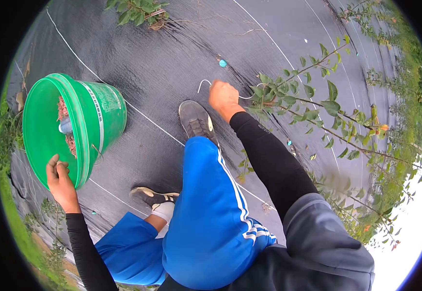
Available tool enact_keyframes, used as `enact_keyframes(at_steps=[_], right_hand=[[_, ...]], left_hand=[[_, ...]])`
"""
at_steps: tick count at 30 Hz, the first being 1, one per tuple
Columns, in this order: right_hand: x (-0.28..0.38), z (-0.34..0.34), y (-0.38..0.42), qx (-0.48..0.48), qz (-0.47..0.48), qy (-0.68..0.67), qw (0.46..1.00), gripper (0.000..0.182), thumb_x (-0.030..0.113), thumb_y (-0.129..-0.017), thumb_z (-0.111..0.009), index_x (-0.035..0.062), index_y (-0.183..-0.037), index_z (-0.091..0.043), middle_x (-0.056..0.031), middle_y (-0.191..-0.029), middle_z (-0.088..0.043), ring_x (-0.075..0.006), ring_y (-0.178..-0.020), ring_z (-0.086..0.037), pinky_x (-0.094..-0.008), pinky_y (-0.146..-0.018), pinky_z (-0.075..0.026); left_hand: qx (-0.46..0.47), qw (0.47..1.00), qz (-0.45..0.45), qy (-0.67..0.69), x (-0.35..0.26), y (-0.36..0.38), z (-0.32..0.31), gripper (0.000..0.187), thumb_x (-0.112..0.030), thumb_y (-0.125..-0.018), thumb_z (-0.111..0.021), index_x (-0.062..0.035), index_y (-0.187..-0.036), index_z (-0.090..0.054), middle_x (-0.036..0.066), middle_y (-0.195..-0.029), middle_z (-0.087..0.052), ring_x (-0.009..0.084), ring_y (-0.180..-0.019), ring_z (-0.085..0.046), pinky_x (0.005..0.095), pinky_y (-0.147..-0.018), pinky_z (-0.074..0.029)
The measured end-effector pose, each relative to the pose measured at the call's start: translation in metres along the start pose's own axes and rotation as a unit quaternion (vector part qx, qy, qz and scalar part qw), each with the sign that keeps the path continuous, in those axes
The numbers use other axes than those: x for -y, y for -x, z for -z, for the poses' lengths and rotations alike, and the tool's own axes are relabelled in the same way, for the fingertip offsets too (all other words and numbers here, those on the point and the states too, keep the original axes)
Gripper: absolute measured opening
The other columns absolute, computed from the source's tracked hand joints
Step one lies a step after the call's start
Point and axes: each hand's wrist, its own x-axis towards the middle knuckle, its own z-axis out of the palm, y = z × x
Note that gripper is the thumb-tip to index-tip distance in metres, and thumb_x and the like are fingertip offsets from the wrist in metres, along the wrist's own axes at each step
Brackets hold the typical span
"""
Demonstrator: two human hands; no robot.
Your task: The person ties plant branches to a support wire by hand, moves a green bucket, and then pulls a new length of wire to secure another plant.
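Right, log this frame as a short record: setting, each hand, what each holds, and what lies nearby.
setting: outdoors, on black ground cloth with white lines
left hand: left hand grips the rim of a green bucket tipped toward the camera
bucket contents: reddish bits and a small pale object, kind unclear
right hand: right hand closed around a bent white wire, low at the cloth
nearby: leafy shrub beside the right hand; dark shoe just left of it
clothing: blue shorts, black sleeves

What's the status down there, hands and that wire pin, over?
Left hand gripping green bucket rim. Right hand closed on white wire staple at the black ground fabric. Leafy branch close beside right hand.
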Motion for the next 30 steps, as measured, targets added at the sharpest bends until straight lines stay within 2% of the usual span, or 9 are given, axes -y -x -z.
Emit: enact_keyframes(at_steps=[4,5,11,17,22,24,26,28,30], right_hand=[[-0.011,0.022,-0.104,-0.098,-0.029,-0.089,0.991,0.027,0.023,-0.084,-0.051,0.0029,-0.095,-0.066,-0.0209,-0.097,-0.064,-0.0348,-0.096,-0.061,-0.0418,-0.081,-0.049],[-0.031,0.032,-0.153,-0.027,0.065,0.141,0.987,0.023,0.024,-0.081,-0.056,0.0059,-0.088,-0.068,-0.0181,-0.089,-0.066,-0.0318,-0.090,-0.063,-0.0397,-0.077,-0.050],[-0.138,0.205,-0.191,0.133,0.122,0.737,0.652,0.022,0.013,-0.087,-0.047,0.0031,-0.101,-0.060,-0.0059,-0.109,-0.062,-0.0203,-0.100,-0.061,-0.0322,-0.078,-0.051],[-0.214,0.259,-0.117,0.210,-0.096,0.648,0.726,0.037,0.011,-0.085,-0.046,0.0053,-0.121,-0.056,-0.0106,-0.127,-0.054,-0.0284,-0.111,-0.056,-0.0408,-0.087,-0.050],[-0.233,0.274,-0.135,0.019,0.093,0.655,0.749,0.026,0.012,-0.085,-0.044,0.0095,-0.104,-0.061,-0.0058,-0.102,-0.061,-0.0201,-0.089,-0.062,-0.0341,-0.071,-0.049],[-0.178,0.278,-0.143,-0.129,0.089,0.492,0.856,0.021,0.012,-0.085,-0.046,0.0075,-0.098,-0.062,-0.0049,-0.090,-0.061,-0.0185,-0.079,-0.061,-0.0327,-0.065,-0.048],[-0.076,0.255,-0.110,-0.253,0.056,-0.106,0.960,0.017,0.011,-0.085,-0.048,0.0056,-0.092,-0.063,-0.0040,-0.078,-0.060,-0.0170,-0.069,-0.060,-0.0314,-0.060,-0.047],[0.009,0.232,-0.036,-0.291,0.124,-0.532,0.785,0.015,0.010,-0.085,-0.050,0.0036,-0.085,-0.063,-0.0031,-0.066,-0.060,-0.0154,-0.059,-0.058,-0.0300,-0.054,-0.046],[0.045,0.184,0.050,-0.306,0.229,-0.530,0.757,0.018,0.011,-0.088,-0.049,-0.0002,-0.084,-0.061,-0.0038,-0.056,-0.055,-0.0115,-0.051,-0.054,-0.0272,-0.050,-0.043]], left_hand=[[0.003,0.999,0.029,0.013,0.001,0.000,0.001,0.030,-0.015,-0.090,-0.047,0.0003,-0.114,-0.055,0.006,-0.087,-0.060,0.0122,-0.080,-0.056,0.0271,-0.075,-0.046],[0.005,1.000,0.022,0.017,0.004,-0.001,0.002,0.030,-0.015,-0.090,-0.047,0.0001,-0.115,-0.055,0.006,-0.088,-0.061,0.0122,-0.081,-0.056,0.0271,-0.076,-0.046],[0.007,0.999,0.030,0.015,0.006,-0.001,0.004,0.031,-0.016,-0.091,-0.047,0.0000,-0.116,-0.055,0.006,-0.094,-0.061,0.0126,-0.084,-0.057,0.0271,-0.078,-0.046],[-0.003,1.000,0.011,-0.011,0.004,-0.002,0.003,0.032,-0.016,-0.091,-0.047,-0.0001,-0.117,-0.055,0.006,-0.091,-0.061,0.0127,-0.082,-0.056,0.0268,-0.077,-0.046],[0.011,1.000,0.001,-0.003,0.009,-0.006,0.003,0.032,-0.016,-0.090,-0.047,0.0001,-0.116,-0.054,0.007,-0.089,-0.061,0.0129,-0.081,-0.056,0.0270,-0.075,-0.046],[0.015,1.000,0.004,-0.005,0.008,-0.006,0.003,0.032,-0.017,-0.090,-0.047,0.0005,-0.116,-0.054,0.008,-0.089,-0.061,0.0132,-0.081,-0.056,0.0273,-0.074,-0.046],[0.017,1.000,-0.018,-0.004,0.015,-0.009,0.004,0.032,-0.017,-0.090,-0.047,0.0007,-0.116,-0.054,0.008,-0.089,-0.060,0.0135,-0.081,-0.057,0.0275,-0.074,-0.046],[0.014,0.999,-0.040,0.001,0.020,-0.013,0.001,0.032,-0.017,-0.091,-0.047,0.0008,-0.116,-0.053,0.008,-0.090,-0.060,0.0137,-0.081,-0.057,0.0276,-0.074,-0.046],[-0.006,0.999,-0.046,0.007,0.027,-0.014,0.001,0.032,-0.018,-0.091,-0.047,0.0008,-0.117,-0.053,0.009,-0.091,-0.060,0.0142,-0.082,-0.056,0.0280,-0.074,-0.046]])
